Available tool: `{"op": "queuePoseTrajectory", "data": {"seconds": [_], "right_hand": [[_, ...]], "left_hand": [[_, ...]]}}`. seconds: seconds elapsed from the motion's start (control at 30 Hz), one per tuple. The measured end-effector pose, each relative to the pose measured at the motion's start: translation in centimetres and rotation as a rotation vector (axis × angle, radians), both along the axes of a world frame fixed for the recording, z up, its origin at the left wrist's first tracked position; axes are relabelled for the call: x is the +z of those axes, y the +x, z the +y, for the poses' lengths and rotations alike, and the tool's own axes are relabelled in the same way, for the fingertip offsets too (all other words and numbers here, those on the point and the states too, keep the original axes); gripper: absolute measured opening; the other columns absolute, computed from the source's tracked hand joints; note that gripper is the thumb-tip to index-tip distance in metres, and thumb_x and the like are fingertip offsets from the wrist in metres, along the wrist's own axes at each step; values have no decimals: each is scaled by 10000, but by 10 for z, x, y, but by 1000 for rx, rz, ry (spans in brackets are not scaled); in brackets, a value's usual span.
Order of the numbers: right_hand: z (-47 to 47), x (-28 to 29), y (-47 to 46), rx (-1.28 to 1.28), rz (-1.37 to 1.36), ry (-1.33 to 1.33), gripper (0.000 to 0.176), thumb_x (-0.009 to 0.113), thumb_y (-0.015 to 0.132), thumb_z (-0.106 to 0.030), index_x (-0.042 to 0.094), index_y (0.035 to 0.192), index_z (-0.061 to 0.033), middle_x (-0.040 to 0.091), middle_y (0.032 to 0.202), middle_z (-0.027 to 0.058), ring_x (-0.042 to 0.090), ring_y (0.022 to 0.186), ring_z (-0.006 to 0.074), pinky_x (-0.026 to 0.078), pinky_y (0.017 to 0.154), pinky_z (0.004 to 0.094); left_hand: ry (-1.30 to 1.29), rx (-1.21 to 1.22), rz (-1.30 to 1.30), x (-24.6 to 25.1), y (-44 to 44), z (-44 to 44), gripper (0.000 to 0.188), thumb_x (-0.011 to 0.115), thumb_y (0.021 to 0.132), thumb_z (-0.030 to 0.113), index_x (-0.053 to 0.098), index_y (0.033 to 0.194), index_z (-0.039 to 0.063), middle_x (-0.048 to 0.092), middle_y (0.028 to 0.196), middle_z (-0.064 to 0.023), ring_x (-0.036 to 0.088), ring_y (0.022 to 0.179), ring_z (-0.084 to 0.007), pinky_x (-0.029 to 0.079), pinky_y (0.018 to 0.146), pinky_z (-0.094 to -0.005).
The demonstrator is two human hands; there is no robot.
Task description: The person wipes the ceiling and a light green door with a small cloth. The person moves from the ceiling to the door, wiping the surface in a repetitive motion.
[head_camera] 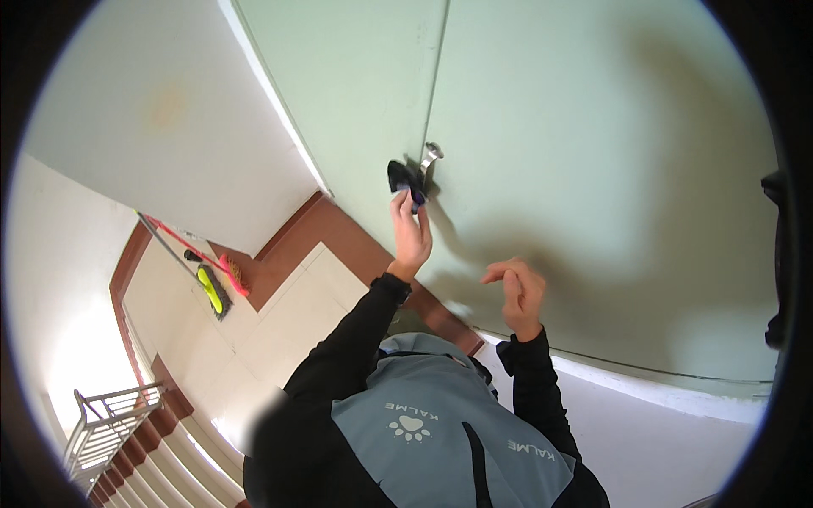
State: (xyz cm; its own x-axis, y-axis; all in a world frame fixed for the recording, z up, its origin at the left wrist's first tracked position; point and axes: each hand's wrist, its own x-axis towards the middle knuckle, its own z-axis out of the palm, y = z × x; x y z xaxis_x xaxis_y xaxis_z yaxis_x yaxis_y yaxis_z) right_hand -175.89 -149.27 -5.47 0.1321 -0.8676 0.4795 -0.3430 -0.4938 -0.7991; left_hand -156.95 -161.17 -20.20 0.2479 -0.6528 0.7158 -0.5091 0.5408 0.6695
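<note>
My left hand [411, 232] is raised at the pale green door [540, 146], its fingers closed on a small black item [401, 176], perhaps a pouch or cloth. That item is beside a metal door handle [431, 155], close to the seam between two door panels. Whether it hangs from the handle cannot be told. Lower and to the right, my right hand [522, 295] is held in front of the door with bent fingers, and nothing shows in it.
A broom with a pink head [235, 274] and a brush with a yellow-green head [211, 289] lean in the corner at left. Stairs [171, 457] with a metal railing [120, 409] descend at lower left. A white wall [209, 127] adjoins the door.
</note>
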Motion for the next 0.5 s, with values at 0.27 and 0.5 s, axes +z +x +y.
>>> {"op": "queuePoseTrajectory", "data": {"seconds": [0.27, 0.5], "right_hand": [[16, 9, -15, 17, -56, -19, 197, 507, 988, -22, 701, 974, 8, 711, 794, 98, 683, 712, 208, 537, 678, 324], [43, 35, -67, -124, -40, -191, 204, 487, 1003, -41, 683, 994, 13, 725, 929, 136, 696, 825, 246, 547, 745, 348]], "left_hand": [[-25, -45, -151, 74, -12, 6, 582, 571, 975, 114, 360, 1496, -39, 331, 1525, -272, 276, 1438, -477, 226, 1170, -569], [-209, -147, -217, 156, -84, 31, 659, 572, 966, 231, 352, 1509, -71, 253, 1578, -303, 172, 1475, -548, 173, 1178, -618]]}}
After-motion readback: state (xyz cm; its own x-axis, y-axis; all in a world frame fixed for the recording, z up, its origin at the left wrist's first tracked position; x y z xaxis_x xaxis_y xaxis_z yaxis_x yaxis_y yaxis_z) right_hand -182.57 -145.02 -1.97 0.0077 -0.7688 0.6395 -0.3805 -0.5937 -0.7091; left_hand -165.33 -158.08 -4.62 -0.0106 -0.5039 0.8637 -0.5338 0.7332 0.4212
